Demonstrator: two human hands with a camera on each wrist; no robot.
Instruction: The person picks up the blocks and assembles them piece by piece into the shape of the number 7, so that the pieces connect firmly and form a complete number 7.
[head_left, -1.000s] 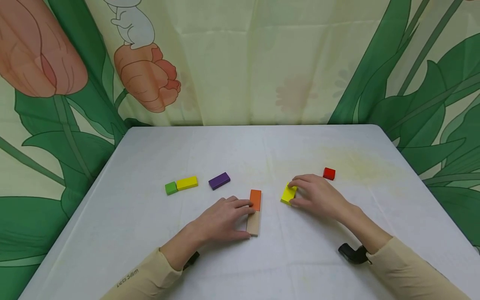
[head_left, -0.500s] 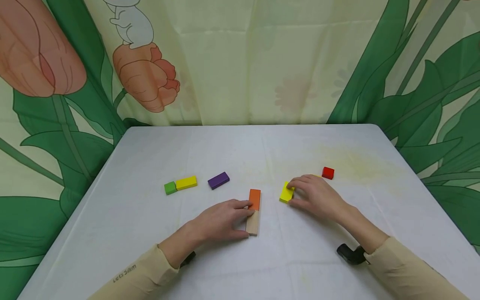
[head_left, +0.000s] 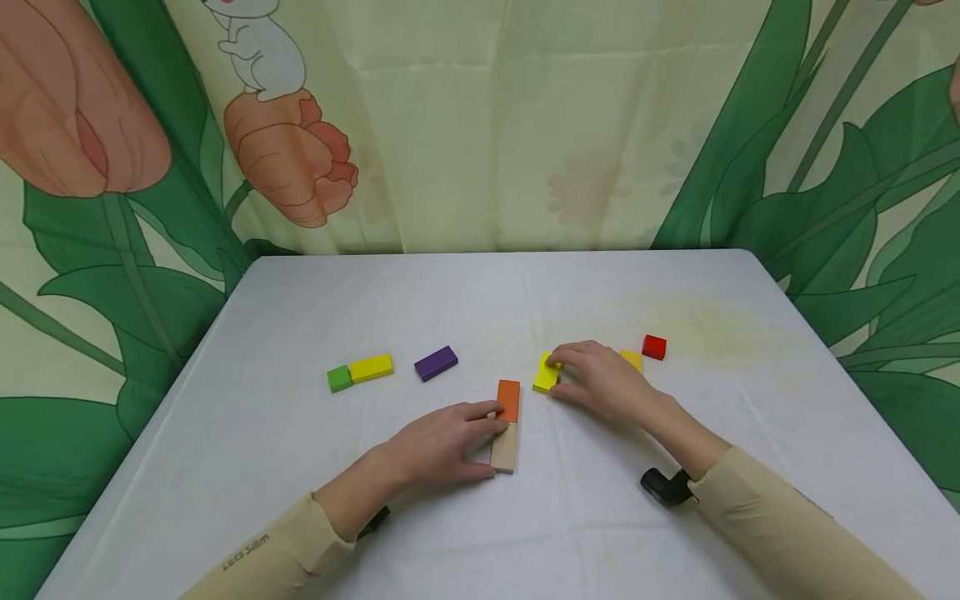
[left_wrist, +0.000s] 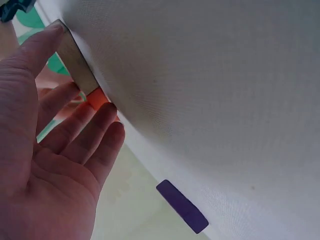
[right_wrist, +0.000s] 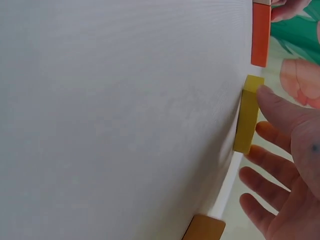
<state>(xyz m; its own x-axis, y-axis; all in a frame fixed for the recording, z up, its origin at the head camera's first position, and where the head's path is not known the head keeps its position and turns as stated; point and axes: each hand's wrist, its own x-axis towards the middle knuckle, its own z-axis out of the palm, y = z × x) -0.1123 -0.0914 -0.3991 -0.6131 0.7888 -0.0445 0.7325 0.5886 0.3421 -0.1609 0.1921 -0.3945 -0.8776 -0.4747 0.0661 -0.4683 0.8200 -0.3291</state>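
My left hand (head_left: 442, 442) rests against the left side of an orange block (head_left: 508, 400) and a plain wooden block (head_left: 503, 454), which lie end to end in a line. In the left wrist view its thumb touches the plain block's end, and its fingers, only slightly bent, reach the orange one. A bright yellow block (head_left: 546, 373) is pinched by thumb and fingers of my right hand (head_left: 603, 379), to the right of the orange block's far end. The right wrist view shows the thumb (right_wrist: 275, 102) on one end of that yellow block.
Left of centre lie a green cube (head_left: 339, 378), another yellow block (head_left: 372, 367) touching it, and a purple block (head_left: 436, 363). Behind my right hand are an amber block (head_left: 632, 359) and a red cube (head_left: 654, 347). A printed curtain (head_left: 450, 150) hangs behind the white table (head_left: 600, 517).
My right hand has moved left with the bright yellow block, bringing it nearer the orange block and uncovering the amber block. The left hand stays at the orange and plain blocks.
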